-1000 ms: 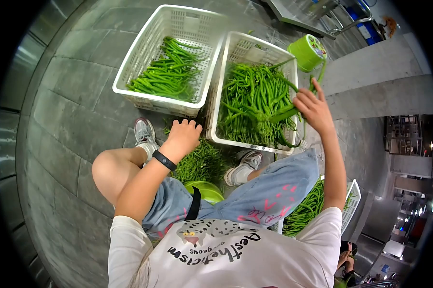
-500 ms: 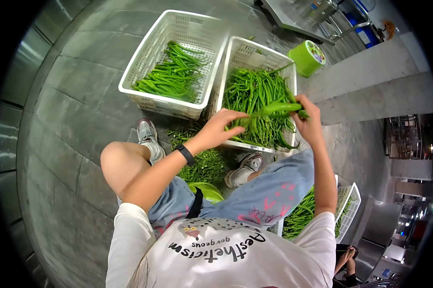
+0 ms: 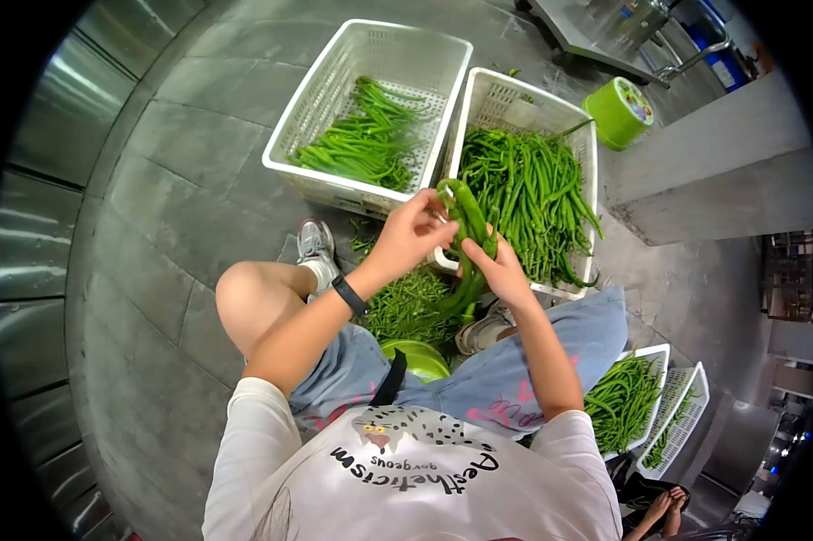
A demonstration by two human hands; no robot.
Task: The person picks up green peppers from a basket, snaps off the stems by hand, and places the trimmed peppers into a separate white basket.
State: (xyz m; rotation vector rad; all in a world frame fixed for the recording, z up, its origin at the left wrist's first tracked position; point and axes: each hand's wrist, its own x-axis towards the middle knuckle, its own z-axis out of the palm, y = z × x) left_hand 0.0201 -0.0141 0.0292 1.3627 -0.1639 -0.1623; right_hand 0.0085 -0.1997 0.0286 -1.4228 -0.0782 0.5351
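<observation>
A bunch of long green peppers (image 3: 468,221) is held in my right hand (image 3: 505,270), its fingers wrapped around the middle. My left hand (image 3: 413,234), with a dark band on its wrist, is at the upper end of the bunch, fingers bent and drawn together; whatever they pinch is too small to make out. Behind my right hand stands a white crate (image 3: 594,162) full of green peppers (image 3: 523,194). Another white crate (image 3: 289,117), to its left, holds a smaller pile of peppers (image 3: 366,135). Cut green bits (image 3: 406,307) lie on the floor below my hands.
A green bowl (image 3: 422,357) sits between my legs. A green bucket (image 3: 615,122) is beyond the full crate, near a concrete ledge (image 3: 713,171). More crates (image 3: 663,361) with peppers are at the lower right, near another person's hands (image 3: 670,505). A metal cart (image 3: 587,36) is at the top.
My right hand has moved left and down, turning the bunch from level to nearly upright. My left hand has come to its upper end. The view has shifted, so the crates appear farther right.
</observation>
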